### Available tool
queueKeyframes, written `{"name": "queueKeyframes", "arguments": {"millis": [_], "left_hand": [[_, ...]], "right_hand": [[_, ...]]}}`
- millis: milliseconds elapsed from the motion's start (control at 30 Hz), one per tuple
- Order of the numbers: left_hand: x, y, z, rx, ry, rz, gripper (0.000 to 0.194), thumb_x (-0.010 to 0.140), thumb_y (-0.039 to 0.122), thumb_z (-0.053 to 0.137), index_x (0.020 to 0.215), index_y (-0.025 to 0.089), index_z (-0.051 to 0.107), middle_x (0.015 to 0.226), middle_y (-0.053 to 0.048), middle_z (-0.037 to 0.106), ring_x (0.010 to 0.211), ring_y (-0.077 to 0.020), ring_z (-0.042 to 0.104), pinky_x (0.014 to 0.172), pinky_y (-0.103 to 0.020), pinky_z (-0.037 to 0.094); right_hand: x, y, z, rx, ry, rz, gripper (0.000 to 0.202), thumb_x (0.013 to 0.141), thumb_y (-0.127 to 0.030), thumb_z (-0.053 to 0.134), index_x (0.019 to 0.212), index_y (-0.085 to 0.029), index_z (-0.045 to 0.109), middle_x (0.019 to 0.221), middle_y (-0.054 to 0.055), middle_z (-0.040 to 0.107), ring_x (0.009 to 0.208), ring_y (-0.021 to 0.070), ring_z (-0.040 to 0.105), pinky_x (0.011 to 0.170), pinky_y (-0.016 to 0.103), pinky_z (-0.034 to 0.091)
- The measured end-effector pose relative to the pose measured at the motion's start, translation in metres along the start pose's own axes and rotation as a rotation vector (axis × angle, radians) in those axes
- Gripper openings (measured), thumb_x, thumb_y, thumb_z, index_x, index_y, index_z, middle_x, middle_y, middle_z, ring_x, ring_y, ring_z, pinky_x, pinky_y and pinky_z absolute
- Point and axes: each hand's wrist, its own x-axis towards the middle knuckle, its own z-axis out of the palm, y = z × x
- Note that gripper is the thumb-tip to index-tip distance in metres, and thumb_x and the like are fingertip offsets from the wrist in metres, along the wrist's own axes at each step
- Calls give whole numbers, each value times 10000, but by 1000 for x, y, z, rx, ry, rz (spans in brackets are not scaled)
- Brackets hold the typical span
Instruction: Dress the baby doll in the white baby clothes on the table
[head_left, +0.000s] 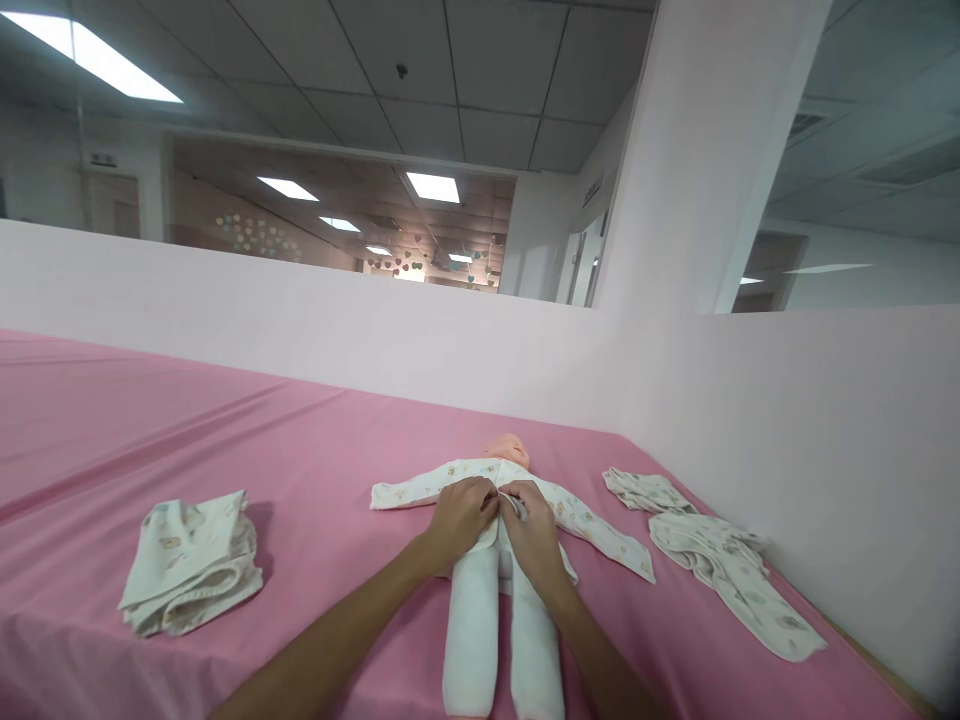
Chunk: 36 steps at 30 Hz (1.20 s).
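A baby doll [507,448] lies on its back, its head away from me. It wears a white patterned baby shirt [600,528] with both sleeves spread wide, and plain white trousers [471,640] cover its legs. Over the doll's chest, my left hand [463,515] pinches the front edge of the shirt. Close beside it, my right hand [531,525] is closed on the other front edge, thumb and fingers together. The two hands nearly meet at the middle of the shirt; the exact spot between the fingertips is hidden.
A folded stack of patterned baby clothes [191,565] sits at the left. On the right, a patterned garment [731,565] lies loosely spread beside a smaller crumpled one [646,490]. Pink sheet [322,450] covers the surface, bounded by white walls [300,310] behind and right.
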Motion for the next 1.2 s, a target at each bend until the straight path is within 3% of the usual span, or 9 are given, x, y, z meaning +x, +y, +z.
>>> {"name": "queueKeyframes", "arguments": {"millis": [400,900,1200], "left_hand": [[1,-3,4,-119,-21,-75,240,916,258,434,681,205,436,696,-5,571,645,-174,488,605,-280,309],[-1,9,-4,-410,-63,-208,181,868,306,485,734,189,526,721,7,582,676,-157,486,616,-256,350],[1,-4,2,-543,-122,-236,167,847,324,505,785,180,562,767,-4,588,704,-156,497,628,-247,389]], "right_hand": [[-1,-1,2,-30,-21,-35,169,874,-296,498,839,-217,644,960,63,657,930,217,604,878,367,469],[-2,-4,2,-31,-30,-52,181,895,-278,486,803,-215,629,916,52,610,886,202,589,840,344,468],[-2,-4,2,-19,-25,-62,200,899,-283,485,767,-215,620,916,56,624,874,205,600,830,343,464]]}}
